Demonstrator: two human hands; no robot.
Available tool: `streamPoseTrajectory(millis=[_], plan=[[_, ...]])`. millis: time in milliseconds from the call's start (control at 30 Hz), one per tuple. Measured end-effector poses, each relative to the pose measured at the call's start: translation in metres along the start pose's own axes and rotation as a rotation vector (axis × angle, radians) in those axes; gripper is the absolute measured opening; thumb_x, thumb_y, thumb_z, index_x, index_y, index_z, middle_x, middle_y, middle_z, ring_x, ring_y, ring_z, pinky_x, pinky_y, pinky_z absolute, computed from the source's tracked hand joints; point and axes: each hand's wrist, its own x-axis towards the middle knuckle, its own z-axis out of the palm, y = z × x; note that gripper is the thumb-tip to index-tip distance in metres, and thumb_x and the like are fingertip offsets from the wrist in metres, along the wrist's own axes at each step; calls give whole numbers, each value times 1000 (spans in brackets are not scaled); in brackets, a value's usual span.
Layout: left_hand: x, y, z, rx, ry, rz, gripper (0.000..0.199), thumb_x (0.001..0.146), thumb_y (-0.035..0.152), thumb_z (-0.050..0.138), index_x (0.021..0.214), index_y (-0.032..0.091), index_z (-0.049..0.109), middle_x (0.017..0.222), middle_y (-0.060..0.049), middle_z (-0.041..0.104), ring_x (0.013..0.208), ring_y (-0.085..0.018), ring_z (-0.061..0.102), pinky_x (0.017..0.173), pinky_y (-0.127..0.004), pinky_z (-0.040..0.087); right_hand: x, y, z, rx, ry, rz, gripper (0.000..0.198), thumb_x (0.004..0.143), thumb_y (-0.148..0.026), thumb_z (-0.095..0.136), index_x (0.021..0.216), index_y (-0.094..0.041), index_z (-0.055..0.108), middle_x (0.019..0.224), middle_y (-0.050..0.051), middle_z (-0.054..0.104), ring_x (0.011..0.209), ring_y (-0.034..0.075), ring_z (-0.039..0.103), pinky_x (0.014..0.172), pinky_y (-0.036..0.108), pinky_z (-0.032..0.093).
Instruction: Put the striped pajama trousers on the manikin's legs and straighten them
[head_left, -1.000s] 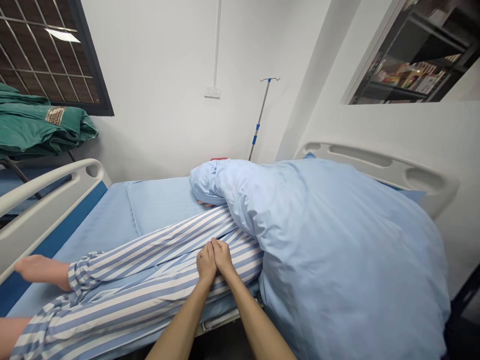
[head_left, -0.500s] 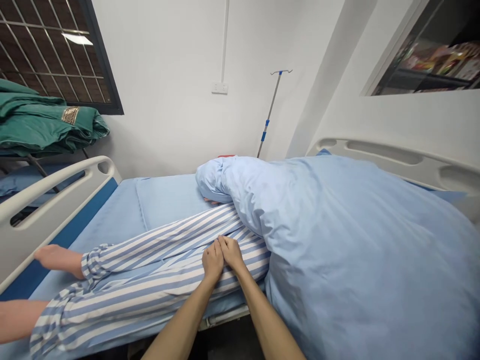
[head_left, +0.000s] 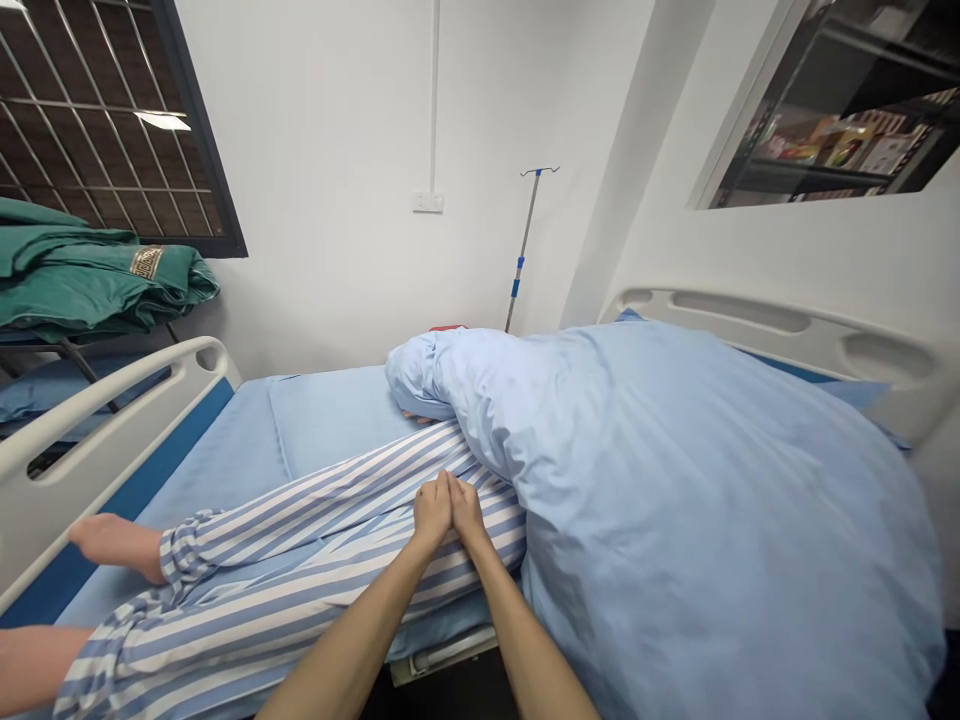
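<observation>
My left hand (head_left: 433,508) and my right hand (head_left: 466,508) are side by side and touching, over the thigh of a figure lying on the bed. Both have their fingers drawn together and closed. Whatever lies under or between the fingers is hidden. Blue-and-white striped trousers (head_left: 300,590) cover the figure's legs, and its bare feet (head_left: 118,545) point left. I cannot tell whether it is a person or a manikin. A bunched light blue quilt (head_left: 660,480) hides the upper body, its edge just right of my hands.
A bed end panel (head_left: 112,420) rises at the left, another panel (head_left: 742,310) at the right. Behind the bed stands an IV pole (head_left: 527,235) by the wall. Folded green cloth (head_left: 105,285) is piled at the far left below a barred window (head_left: 105,120).
My hands have turned from overlapping to nearly palm against palm, with the fingers less spread over the trousers. The camera view has tilted up and swung slightly right.
</observation>
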Motion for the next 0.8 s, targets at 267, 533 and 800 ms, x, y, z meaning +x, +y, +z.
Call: streamPoseTrajectory(millis=[267, 533, 800], plan=[[9, -7, 25, -144, 119, -108, 50, 89, 42, 23, 51, 19, 46, 52, -2, 55, 53, -12, 50, 56, -24, 37, -13, -29, 23, -12, -63, -34, 25, 87, -40, 46, 95, -22, 62, 98, 4, 62, 87, 18, 58, 70, 30, 49], [0, -38, 33, 226, 71, -6, 37, 91, 31, 28, 86, 18, 63, 83, -6, 67, 77, -14, 60, 68, -23, 38, -31, -53, 100, 47, -232, -170, 31, 77, -50, 45, 62, -26, 59, 51, 0, 56, 73, 22, 58, 53, 29, 43], [-2, -38, 30, 324, 30, 0, 34, 90, 24, 31, 105, 17, 61, 96, -8, 67, 90, -16, 60, 79, -25, 40, 10, -41, -25, -485, -167, -35, 35, 81, -40, 43, 58, -21, 60, 56, 5, 62, 72, 20, 60, 60, 26, 39]])
